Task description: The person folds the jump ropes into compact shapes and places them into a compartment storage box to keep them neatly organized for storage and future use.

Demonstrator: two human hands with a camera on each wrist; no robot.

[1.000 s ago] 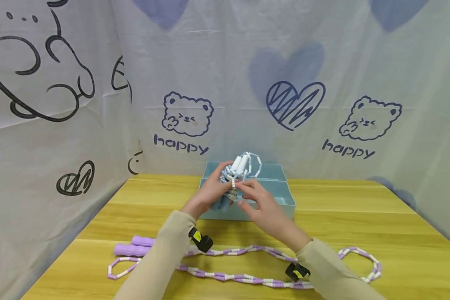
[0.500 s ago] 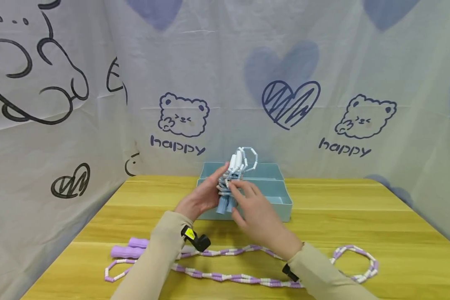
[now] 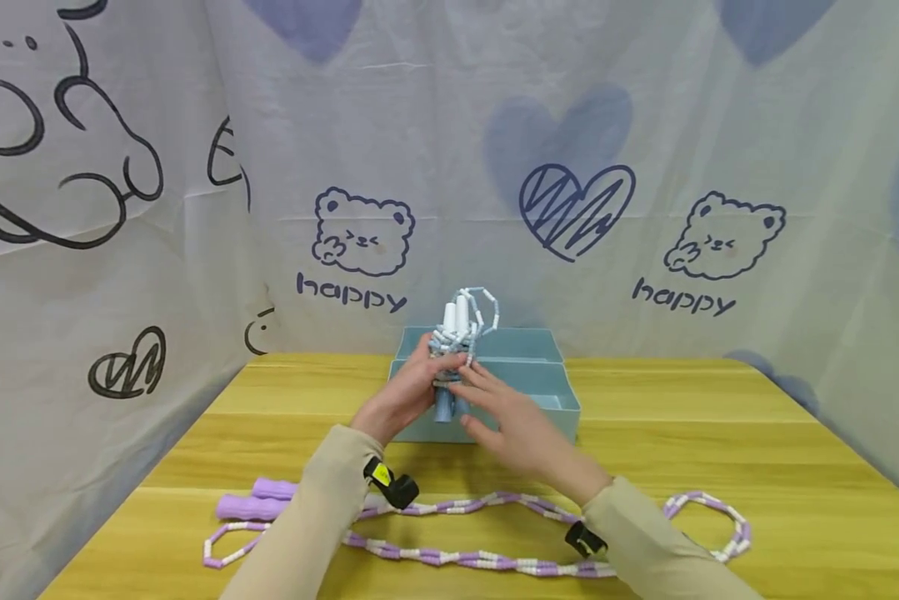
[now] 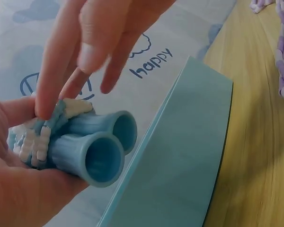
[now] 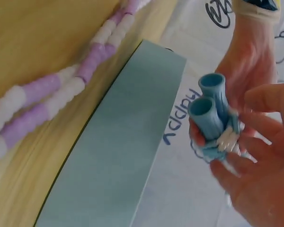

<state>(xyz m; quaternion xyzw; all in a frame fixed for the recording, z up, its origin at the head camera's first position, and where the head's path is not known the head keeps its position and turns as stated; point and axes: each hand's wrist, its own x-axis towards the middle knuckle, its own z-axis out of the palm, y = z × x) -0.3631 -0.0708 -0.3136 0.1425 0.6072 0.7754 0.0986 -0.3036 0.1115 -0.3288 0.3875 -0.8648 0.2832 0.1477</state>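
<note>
Now | L hand (image 3: 404, 390) grips blu/wht rope (image 3: 460, 335) | R hand (image 3: 520, 425) touches it

A booth-like space: bear-printed cloth (image 3: 449, 158) screens 3 sides of a wood-grain table (image 3: 681, 433); room type unclear.

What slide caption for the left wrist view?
Left hand grips a bundled blue and white beaded jump rope, right hand close by, light blue rectangular box alongside.
</note>
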